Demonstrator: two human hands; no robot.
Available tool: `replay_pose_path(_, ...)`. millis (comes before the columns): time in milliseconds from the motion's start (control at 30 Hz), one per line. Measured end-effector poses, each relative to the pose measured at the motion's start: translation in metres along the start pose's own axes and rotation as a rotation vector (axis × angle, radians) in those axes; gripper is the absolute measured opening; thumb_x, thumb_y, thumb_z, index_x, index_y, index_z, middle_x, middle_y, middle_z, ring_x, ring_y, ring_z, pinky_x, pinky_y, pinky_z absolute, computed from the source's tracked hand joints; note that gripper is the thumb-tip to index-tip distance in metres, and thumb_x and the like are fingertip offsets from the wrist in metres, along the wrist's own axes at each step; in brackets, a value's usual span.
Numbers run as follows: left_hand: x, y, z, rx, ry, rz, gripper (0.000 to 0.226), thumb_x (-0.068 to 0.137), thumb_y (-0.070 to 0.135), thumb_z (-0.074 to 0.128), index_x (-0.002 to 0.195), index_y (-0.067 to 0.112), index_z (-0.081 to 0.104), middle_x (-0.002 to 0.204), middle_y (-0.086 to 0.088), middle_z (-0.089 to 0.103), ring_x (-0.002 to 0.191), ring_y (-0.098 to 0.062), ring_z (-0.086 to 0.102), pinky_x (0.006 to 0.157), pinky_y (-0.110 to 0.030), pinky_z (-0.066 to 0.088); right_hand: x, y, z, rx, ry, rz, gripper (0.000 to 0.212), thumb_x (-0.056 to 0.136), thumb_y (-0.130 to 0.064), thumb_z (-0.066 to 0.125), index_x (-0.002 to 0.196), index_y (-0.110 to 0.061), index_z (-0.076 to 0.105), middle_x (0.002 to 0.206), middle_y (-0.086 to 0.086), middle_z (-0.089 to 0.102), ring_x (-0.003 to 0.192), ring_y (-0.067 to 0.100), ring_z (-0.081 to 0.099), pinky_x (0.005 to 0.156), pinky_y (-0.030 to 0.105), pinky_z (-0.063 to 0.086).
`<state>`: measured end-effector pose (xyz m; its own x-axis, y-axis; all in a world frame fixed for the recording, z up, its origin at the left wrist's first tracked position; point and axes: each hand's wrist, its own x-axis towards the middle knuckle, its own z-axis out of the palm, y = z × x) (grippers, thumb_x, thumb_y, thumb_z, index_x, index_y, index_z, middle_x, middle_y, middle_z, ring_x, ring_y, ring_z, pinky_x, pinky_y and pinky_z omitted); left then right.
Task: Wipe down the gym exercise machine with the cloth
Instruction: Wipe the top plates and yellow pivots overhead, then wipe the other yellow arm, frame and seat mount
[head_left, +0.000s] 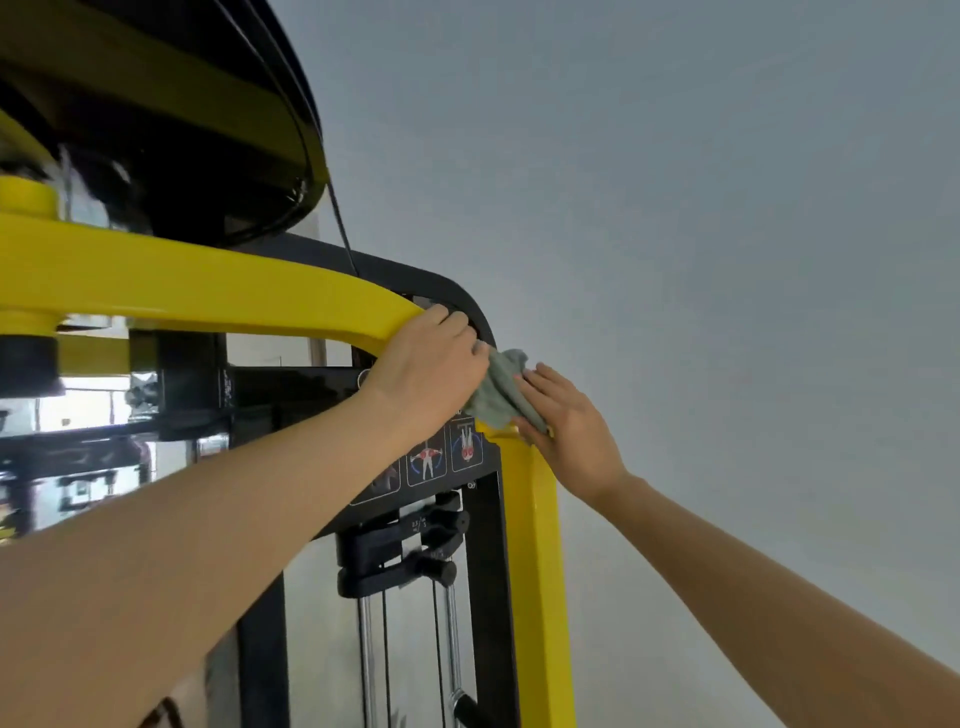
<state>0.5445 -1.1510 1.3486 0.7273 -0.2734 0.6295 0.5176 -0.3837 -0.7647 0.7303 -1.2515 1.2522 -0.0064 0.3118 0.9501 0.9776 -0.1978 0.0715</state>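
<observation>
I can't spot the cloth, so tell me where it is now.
Head view, right of centre: the cloth lies at the yellow frame bend, between the left hand and the right hand, above the diagram placard.

Bare left forearm (218, 514), bare right forearm (753, 587), bare left hand (423, 364), bare right hand (566, 426)

exercise machine (535, 545), black instruction placard (441, 460): muscle-diagram pictograms with blue arrows, no legible wording. black lever (428, 525) below the placard: small white numerals, too blurred to read.
</observation>
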Motion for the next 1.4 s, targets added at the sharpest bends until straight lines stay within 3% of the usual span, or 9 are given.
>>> replay_pose_path(133,-0.018,0.023,0.016,-0.045,0.145,0.000,0.033,0.095,0.014,0.066,0.126,0.005,0.066,0.142,-0.020,0.058,0.136,-0.037,0.050,0.114,-0.048,0.038,-0.022,0.015,-0.005,0.097,0.116,-0.035,0.042,0.090,-0.006,0.070,0.132,-0.004,0.064,0.136,0.014,0.062,0.128,0.032,0.057,0.108,0.042,0.047)
replay_pose_path(400,-0.050,0.113,0.047,-0.387,0.158,-0.090,0.020,0.084,0.013,0.079,0.103,0.009,0.078,0.112,-0.007,0.075,0.089,-0.024,0.064,0.080,-0.036,0.052,-0.069,0.049,-0.002,-0.011,0.112,-0.178,0.019,0.090,-0.008,0.072,0.107,-0.001,0.074,0.108,0.014,0.072,0.097,0.034,0.068,0.078,0.044,0.057)
replay_pose_path(567,-0.037,0.158,0.044,-1.125,-0.099,-0.669,0.044,0.091,0.032,0.063,0.132,0.016,0.066,0.093,-0.009,0.068,0.093,-0.023,0.051,0.083,-0.041,0.050,-0.081,0.057,-0.003,0.124,-0.153,0.053,0.042,0.081,-0.001,0.073,0.122,-0.007,0.068,0.109,0.009,0.072,0.097,0.033,0.063,0.080,0.044,0.054)
replay_pose_path(700,-0.027,0.176,0.040,-1.455,-0.041,-0.961,0.036,0.083,0.042,0.055,0.102,0.019,0.074,0.074,-0.007,0.069,0.075,-0.029,0.064,0.076,-0.051,0.056,-0.083,0.053,-0.009,0.608,-0.465,0.343,0.044,0.087,-0.015,0.061,0.121,-0.043,0.063,0.117,-0.020,0.066,0.112,0.004,0.052,0.088,0.017,0.044)
replay_pose_path(800,-0.021,0.184,0.041,-1.491,0.020,-1.056,0.020,0.094,0.038,0.065,0.110,0.031,0.075,0.080,0.004,0.074,0.082,-0.019,0.070,0.079,-0.049,0.059,-0.067,0.048,-0.010,0.824,-0.316,0.480,0.037,0.097,-0.011,0.054,0.086,-0.040,0.074,0.088,-0.018,0.069,0.087,-0.001,0.061,0.075,0.012,0.047)
replay_pose_path(1000,-0.016,0.201,0.054,-1.454,0.235,-1.143,0.027,0.093,0.030,0.071,0.117,0.018,0.075,0.096,-0.001,0.075,0.092,-0.023,0.069,0.084,-0.049,0.056,-0.047,0.035,0.008,0.916,-0.207,0.773,0.023,0.101,-0.021,0.058,0.108,-0.006,0.073,0.100,0.011,0.074,0.086,0.016,0.065,0.079,0.033,0.057)
replay_pose_path(1100,-0.026,0.213,0.064,-1.417,0.288,-1.155,0.041,0.090,0.026,0.077,0.126,0.008,0.071,0.121,-0.008,0.067,0.109,-0.023,0.065,0.095,-0.044,0.054,-0.056,0.026,0.019,0.833,-0.161,0.790,0.020,0.100,-0.021,0.059,0.111,-0.012,0.073,0.104,0.005,0.075,0.095,0.019,0.070,0.088,0.041,0.059)
replay_pose_path(1300,-0.069,0.254,0.082,-1.404,0.279,-1.084,0.042,0.087,0.024,0.080,0.125,0.007,0.071,0.119,-0.005,0.064,0.108,-0.015,0.061,0.094,-0.024,0.050,-0.110,0.020,0.037,0.732,-0.217,0.891,0.018,0.099,-0.019,0.061,0.111,-0.013,0.072,0.103,0.006,0.074,0.096,0.025,0.071,0.089,0.049,0.058)
replay_pose_path(1400,-0.096,0.281,0.089,-1.467,0.239,-1.068,0.043,0.087,0.020,0.080,0.126,0.007,0.069,0.122,-0.003,0.063,0.110,-0.015,0.063,0.094,-0.033,0.057,-0.143,0.019,0.045,0.715,-0.240,0.932,0.016,0.099,-0.018,0.062,0.110,-0.013,0.072,0.103,0.005,0.075,0.096,0.024,0.071,0.088,0.049,0.059)
